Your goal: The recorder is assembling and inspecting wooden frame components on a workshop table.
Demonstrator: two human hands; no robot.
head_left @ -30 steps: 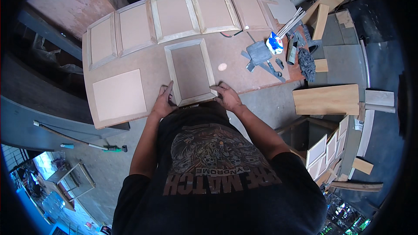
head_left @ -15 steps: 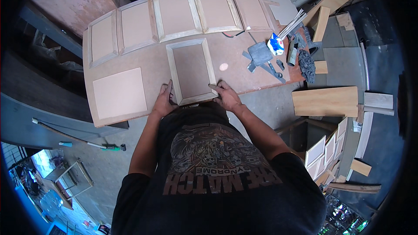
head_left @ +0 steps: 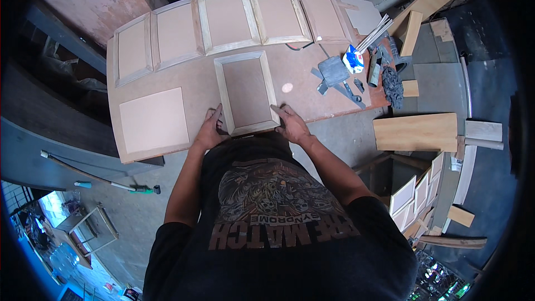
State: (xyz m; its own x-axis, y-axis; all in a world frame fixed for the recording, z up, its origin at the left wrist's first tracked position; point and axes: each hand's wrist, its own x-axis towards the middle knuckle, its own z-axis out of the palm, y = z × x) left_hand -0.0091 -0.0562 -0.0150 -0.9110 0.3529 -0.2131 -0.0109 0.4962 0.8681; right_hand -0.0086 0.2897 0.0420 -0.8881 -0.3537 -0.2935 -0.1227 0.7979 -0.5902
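Framed panel [head_left: 248, 92], pale wood, lies on the bench [head_left: 200, 89] right of the loose sheet [head_left: 155, 120], barely moved; left hand [head_left: 212, 129] and right hand [head_left: 292, 125] have fingers holding opposite edges, right index tip drawn slightly outward, suggesting a steadying grip.

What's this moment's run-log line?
left hand: on near frame's left side; right hand: on its right side; other frames: row along table's far edge; loose panel: left of near frame
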